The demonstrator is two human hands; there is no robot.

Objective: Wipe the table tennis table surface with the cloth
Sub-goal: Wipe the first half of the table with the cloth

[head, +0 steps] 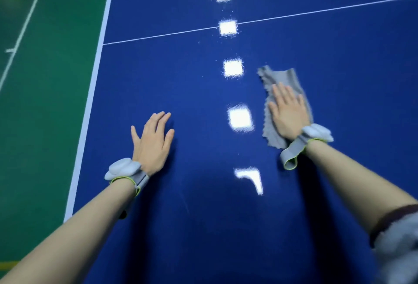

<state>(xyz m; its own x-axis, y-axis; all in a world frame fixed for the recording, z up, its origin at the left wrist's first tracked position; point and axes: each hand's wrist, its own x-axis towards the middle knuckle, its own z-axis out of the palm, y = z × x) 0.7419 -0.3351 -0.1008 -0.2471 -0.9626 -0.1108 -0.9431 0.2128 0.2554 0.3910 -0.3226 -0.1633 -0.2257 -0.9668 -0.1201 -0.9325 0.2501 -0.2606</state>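
Observation:
The blue table tennis table (185,84) fills most of the view, glossy, with ceiling lights mirrored down its middle. A grey cloth (282,77) lies flat on it at the right of centre. My right hand (288,111) presses on the cloth with straight fingers, palm down. My left hand (152,141) rests flat on the bare blue surface to the left, fingers spread, holding nothing. Both wrists wear grey bands with white sensors.
The table's white left edge line (95,93) runs from bottom left to the top. A thin white line (294,15) crosses the table farther away. Green floor (45,102) with white markings lies beyond the left edge.

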